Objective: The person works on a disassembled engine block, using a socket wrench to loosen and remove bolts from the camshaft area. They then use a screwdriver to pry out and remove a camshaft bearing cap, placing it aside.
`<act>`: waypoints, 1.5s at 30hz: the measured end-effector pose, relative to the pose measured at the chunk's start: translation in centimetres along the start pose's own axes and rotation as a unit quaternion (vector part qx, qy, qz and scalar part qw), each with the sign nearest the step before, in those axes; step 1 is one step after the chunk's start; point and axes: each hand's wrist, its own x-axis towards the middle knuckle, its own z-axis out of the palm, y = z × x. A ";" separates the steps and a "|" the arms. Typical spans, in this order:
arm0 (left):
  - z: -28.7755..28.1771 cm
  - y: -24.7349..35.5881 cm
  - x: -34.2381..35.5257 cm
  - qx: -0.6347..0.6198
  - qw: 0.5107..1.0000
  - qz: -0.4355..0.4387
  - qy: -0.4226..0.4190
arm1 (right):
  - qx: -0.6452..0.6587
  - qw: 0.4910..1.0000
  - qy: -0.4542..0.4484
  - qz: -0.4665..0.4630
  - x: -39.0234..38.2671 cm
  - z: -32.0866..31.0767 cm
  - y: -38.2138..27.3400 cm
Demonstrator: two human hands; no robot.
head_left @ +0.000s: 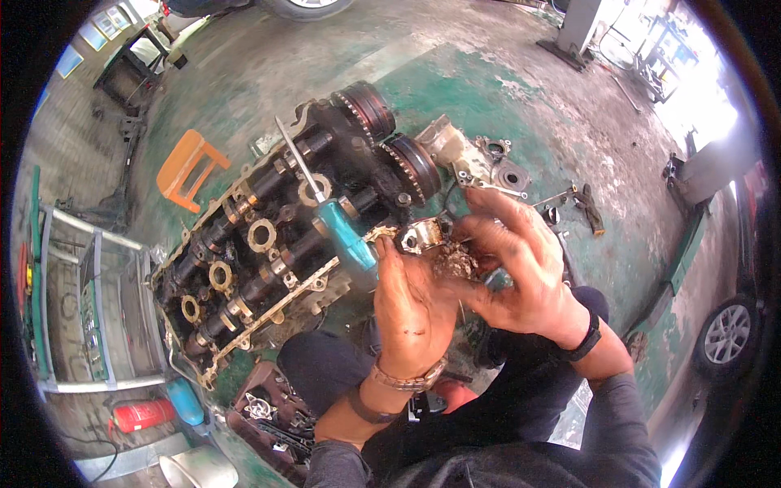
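Note:
My left hand [415, 317] is closed on a small metal bearing cap [421, 234], thumb upward. My right hand [525, 281] is curled round a grimy, crumpled wad [455, 262] just below the cap, its fingers slightly blurred. Beside them lies a large engine cylinder head [244, 276], with two camshafts and dark toothed pulleys [366, 110]. A screwdriver with a teal handle [346, 236] rests across it, near my left thumb. A pale metal housing [431, 138] and a wrench [508, 193] are behind my right fingers; whether these fingers touch the wrench I cannot tell.
An orange stool [183, 163] stands at left, near a metal rack [81, 378], red fire extinguisher [142, 415] and teal container [187, 403]. A tool case [244, 427] is below. Loose tools [586, 207] lie right, with lift posts [573, 37] and a car wheel [724, 337] beyond.

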 end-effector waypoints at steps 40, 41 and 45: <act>-1.0 -1.8 0.2 0.122 0.988 -0.043 0.084 | 0.038 0.999 -0.033 -0.021 -0.8 0.9 1.6; -1.1 -1.8 0.2 0.121 0.987 -0.047 0.092 | 0.036 0.999 -0.031 -0.022 -0.8 1.0 1.7; -1.6 -1.5 0.5 0.116 0.981 -0.087 0.131 | 0.037 0.999 -0.032 -0.018 -1.1 1.4 2.0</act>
